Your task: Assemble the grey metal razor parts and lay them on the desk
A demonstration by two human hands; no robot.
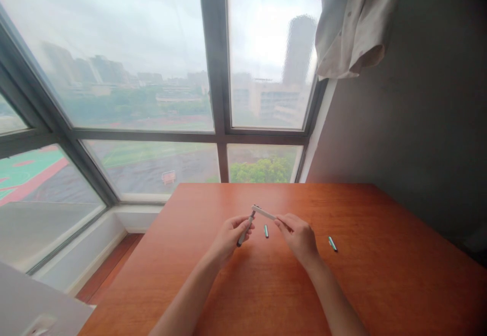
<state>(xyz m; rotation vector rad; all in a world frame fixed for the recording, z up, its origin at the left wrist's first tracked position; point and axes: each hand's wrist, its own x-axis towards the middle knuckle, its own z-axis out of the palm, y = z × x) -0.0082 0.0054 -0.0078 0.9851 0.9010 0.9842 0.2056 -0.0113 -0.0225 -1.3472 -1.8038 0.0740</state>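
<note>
My left hand is closed around a grey pen-like stick with a dark lower end, its slim top tilted up and to the right. Pinched in the fingers of my right hand is a pale, slim bar, which slants up to the left. The bar's far end meets or overlaps the tip of the grey stick above the table; whether they are joined I cannot tell. Between my hands a small teal-and-dark pen cap-like piece lies on the table. A similar teal-and-dark piece lies right of my right hand.
The reddish-brown wooden table spreads beneath both arms. Beyond its far edge stand tall windows with a dark frame. A pale garment hangs at the upper right, before a grey wall.
</note>
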